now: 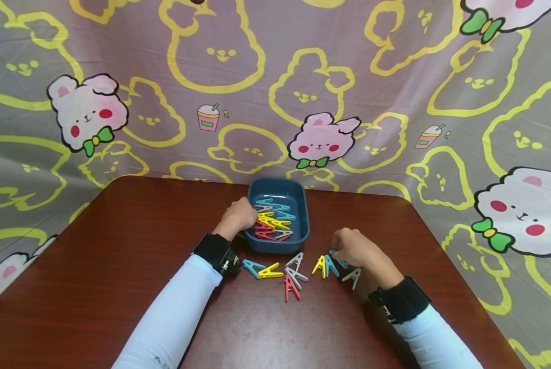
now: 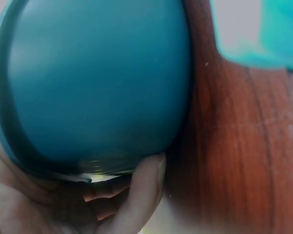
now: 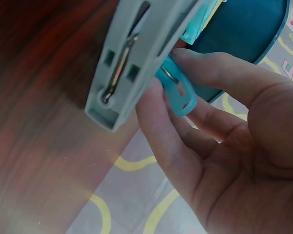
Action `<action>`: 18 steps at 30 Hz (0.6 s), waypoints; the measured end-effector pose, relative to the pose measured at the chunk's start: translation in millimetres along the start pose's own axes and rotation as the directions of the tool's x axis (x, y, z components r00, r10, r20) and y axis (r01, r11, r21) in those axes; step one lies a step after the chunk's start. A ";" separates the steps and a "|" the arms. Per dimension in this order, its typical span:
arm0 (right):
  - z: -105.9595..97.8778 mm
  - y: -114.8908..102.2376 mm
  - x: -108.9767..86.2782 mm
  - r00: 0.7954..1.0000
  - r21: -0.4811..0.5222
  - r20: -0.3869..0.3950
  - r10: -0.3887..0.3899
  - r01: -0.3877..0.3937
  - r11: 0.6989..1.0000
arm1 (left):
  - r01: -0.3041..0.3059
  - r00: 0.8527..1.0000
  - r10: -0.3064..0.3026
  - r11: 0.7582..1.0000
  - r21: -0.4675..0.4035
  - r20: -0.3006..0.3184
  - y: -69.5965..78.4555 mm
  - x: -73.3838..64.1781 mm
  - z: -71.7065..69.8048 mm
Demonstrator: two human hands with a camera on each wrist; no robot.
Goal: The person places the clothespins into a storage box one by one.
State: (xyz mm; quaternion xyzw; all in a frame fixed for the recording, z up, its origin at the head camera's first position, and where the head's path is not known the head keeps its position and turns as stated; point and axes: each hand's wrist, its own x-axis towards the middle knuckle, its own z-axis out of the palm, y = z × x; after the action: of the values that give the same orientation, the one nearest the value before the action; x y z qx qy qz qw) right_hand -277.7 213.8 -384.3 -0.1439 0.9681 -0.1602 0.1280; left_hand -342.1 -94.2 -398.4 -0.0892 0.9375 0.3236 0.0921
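Note:
My left hand (image 1: 240,212) grips the left wall of a dark blue plastic bin (image 1: 277,247), the thumb showing against the outside in the left wrist view. Inside lie several blue, grey, yellow and red clothespins (image 1: 275,224). To the right of the bin, my right hand (image 1: 354,246) pinches a light blue clothespin (image 3: 178,95) between thumb and forefinger, low over the table. A grey clothespin (image 3: 132,73) looms close to the right wrist camera. Just left of that hand, a yellow clothespin (image 1: 320,265) and another blue clothespin (image 1: 331,266) lie together.
In front of the bin, a blue clothespin (image 1: 253,268) and a yellow clothespin (image 1: 270,271) lie at left, with two grey clothespins (image 1: 296,277) and a red clothespin (image 1: 291,288) nearby. The brown table (image 1: 132,246) meets a patterned cloth (image 1: 238,107) behind.

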 end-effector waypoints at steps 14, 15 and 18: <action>0.1 0.7 -1.2 0.999 0.021 -0.044 -0.022 0.023 1.000 | -0.004 1.000 0.004 1.000 0.008 0.022 -17.5 49.0 16.1; 0.1 0.8 -1.4 0.999 0.019 -0.047 -0.027 0.028 0.999 | -0.004 1.000 0.003 1.000 0.004 0.024 -17.3 48.3 15.9; 0.5 1.2 -1.6 0.998 0.019 -0.057 -0.034 0.035 0.999 | -0.001 1.000 0.001 1.000 0.007 0.016 -19.8 53.3 18.8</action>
State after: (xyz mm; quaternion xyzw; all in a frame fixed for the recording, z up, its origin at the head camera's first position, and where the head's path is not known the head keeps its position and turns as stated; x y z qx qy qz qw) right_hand -276.4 215.3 -384.8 -0.1547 0.9671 -0.1761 0.0990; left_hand -387.1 -103.5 -436.9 -0.0857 0.9379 0.3211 0.0999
